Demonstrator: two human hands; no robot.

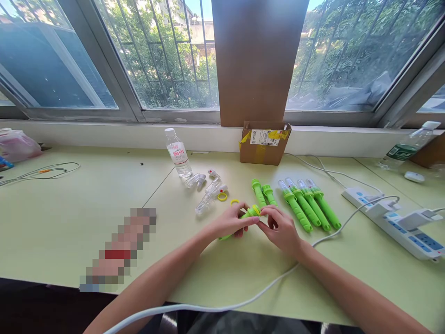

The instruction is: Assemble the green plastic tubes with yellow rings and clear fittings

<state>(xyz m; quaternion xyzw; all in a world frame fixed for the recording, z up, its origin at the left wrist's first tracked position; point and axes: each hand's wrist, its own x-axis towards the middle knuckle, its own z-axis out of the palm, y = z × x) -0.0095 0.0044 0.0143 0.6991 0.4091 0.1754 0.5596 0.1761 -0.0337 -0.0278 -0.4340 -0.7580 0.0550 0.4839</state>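
My left hand (233,221) is wrapped round a green tube (251,212), whose upper end points right. A yellow ring (256,210) sits at that end, and the fingertips of my right hand (280,227) pinch at it. Just beyond my hands lie two short green tubes (258,192) without clear tops. Several green tubes with clear caps (298,211) lie side by side to the right. Clear plastic pieces with white ends (210,194) are grouped at the left, beside a loose yellow ring (222,197); another loose ring (234,202) is nearer my left hand.
A water bottle (179,155) and a cardboard box (265,144) stand at the back. At right are a power strip (396,225) and another bottle (406,147). A white cable (257,294) crosses the table's front beneath my right arm. A pixelated patch covers something at left.
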